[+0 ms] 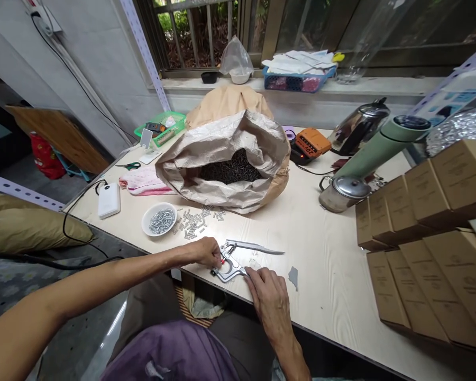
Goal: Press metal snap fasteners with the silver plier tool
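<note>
A silver plier-like hand tool [235,270] with a coil spring between its handles lies near the table's front edge, one handle pointing right. My right hand [268,296] grips the end of its nearer handle. At its head, my left hand [208,252] is closed with the fingertips pinched beside a small red part; what they hold is hidden. Small metal pins [194,221] lie scattered behind my left hand. A white bowl [146,225] filled with similar small metal pieces stands to their left. A grey scrap [293,278] lies right of my right hand.
Behind the tool, a large open sack [222,198] holds many dark small pieces. Cardboard boxes [428,286] are stacked at right, near a metal mug [341,194] and green flask [375,148]. A white power bank [109,200] and green basket [176,127] sit left.
</note>
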A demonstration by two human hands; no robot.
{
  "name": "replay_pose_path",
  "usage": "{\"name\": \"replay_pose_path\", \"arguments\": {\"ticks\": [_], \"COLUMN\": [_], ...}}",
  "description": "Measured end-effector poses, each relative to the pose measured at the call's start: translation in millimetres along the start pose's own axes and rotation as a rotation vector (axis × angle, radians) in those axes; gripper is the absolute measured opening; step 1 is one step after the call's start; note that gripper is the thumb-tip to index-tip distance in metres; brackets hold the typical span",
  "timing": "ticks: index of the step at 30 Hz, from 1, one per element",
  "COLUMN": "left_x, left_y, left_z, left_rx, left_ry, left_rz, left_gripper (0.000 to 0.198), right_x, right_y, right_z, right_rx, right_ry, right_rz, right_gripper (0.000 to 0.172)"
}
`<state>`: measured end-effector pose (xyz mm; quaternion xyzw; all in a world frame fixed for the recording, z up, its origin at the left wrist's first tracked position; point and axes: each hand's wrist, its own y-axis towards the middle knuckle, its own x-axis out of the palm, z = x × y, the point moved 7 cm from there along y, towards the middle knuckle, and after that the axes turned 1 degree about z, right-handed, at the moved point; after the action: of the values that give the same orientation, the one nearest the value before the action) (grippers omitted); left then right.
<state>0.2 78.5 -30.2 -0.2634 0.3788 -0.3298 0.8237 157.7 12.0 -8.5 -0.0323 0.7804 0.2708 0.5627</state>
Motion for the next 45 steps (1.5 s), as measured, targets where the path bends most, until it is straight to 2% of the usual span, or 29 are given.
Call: {"name": "replay_pose_path", "arguments": {"ticks": [3,9,14,17,21,26,29,34,43,45], "left_x": [7.1,16.8,19.9,20.1,19.2,21.6,22.9,22.1,21.9,21.5], "left_y": [-4.6,-6.4,-6.4,-8.2,-11.9,-13.4,-12.0,-11.4,-11.4,-10.9], "left_z": [-5.8,-16.4,-18.2,-15.8,-13.3,-15.7,-15.8,-12.0,-13.0,-13.7], "left_rx": [-0.049,-0.109,-0.063,-0.056,-0.075,-0.076,-0.089,-0.115,-0.123,-0.144], "left_ry": [-0.123,-0.211,-0.177,-0.162,-0.133,-0.101,-0.059,-0.067,-0.046,-0.026], "left_rz": [-0.065,-0.015,-0.004,-0.016,0.036,0.123,0.115,0.073,0.085,0.085], "left_gripper": [0.018,0.018,0.020,0.021,0.019,0.016,0.015,0.012,0.018,0.018], "right_x": [1.2,3.4,-3.0,-10.6,-8.3,6.7,7.3,-4.8,2.5,3.8], "right_y": [0.6,1.4,5.4,16.3,40.8,61.9,60.3,47.9,44.9,39.1], "right_z": [-0.3,0.5,-1.2,6.8,18.3,18.5,16.4,14.5,21.2,23.1], "right_rx": [-0.011,0.011,0.009,0.026,-0.029,-0.159,-0.199,-0.205,-0.118,-0.113], "right_ry": [-0.028,-0.023,-0.021,-0.056,-0.170,-0.252,-0.303,-0.323,-0.122,-0.055], "right_rz": [-0.012,-0.047,-0.068,-0.064,-0.164,-0.294,-0.269,-0.166,-0.269,-0.293], "right_gripper": [0.023,0.021,0.026,0.033,0.041,0.029,0.024,0.027,0.027,0.038]}}
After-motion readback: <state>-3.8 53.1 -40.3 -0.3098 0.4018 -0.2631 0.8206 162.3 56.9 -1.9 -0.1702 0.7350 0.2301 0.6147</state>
